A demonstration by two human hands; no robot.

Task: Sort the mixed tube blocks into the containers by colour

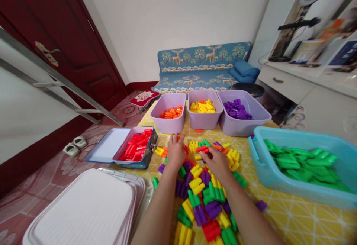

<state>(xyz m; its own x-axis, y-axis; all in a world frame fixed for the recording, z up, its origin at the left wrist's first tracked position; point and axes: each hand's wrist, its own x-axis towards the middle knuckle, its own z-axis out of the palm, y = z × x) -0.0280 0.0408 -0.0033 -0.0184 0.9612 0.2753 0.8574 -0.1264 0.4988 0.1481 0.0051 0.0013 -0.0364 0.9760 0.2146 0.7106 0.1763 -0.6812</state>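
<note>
A heap of mixed plastic blocks (pixel 206 193) in red, yellow, green, purple and orange lies on a yellow patterned tabletop (pixel 295 215). My left hand (pixel 175 152) lies palm down on the far left side of the heap, fingers stretched toward some orange and yellow pieces. My right hand (pixel 217 163) rests on the heap's far middle, its fingers curled over a red block (pixel 203 149). Whether it grips the block is unclear.
Three lilac bins hold orange (pixel 170 112), yellow (pixel 202 106) and purple (pixel 237 110) blocks. A small tray of red blocks (pixel 136 146) sits on a blue lid at left. A blue basin of green blocks (pixel 301 161) stands at right. A white lid (pixel 83 208) lies near left.
</note>
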